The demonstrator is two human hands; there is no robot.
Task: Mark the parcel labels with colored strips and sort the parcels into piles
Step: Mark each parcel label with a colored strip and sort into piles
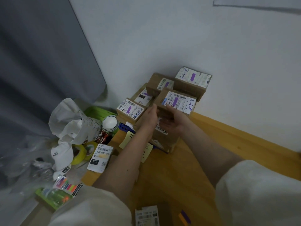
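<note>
Head view, held parcel: we see a brown cardboard parcel (175,101) raised in front of the pile by the wall; its white label carries a purple strip (175,101) and blue handwriting.
Head view, left hand: our left hand (150,115) grips the left near edge of the held parcel, fingers curled against its side.
Head view, right hand: our right hand (171,123) holds the same parcel from below and in front, thumb up on its near face; the two hands are close together on it.
Head view, pile: behind and left of the held parcel we see stacked parcels (162,84), each label marked with a purple strip; the farthest one (193,79) stands against the wall, and a small one (130,110) sits just left of the left hand.
Head view, surface: the wooden surface (211,144) carries the pile; yellow sticky notes (126,139) lie on it under our left forearm.
Head view, left of the held parcel: a white bowl (110,122), a crumpled white bag (70,119), rolls of yellow tape (81,154), and a loose label reading 070 (100,158).
Head view, near edge: a pack of colored strips (68,186) lies far below-left of the held parcel; another label (146,216) lies at the bottom.
</note>
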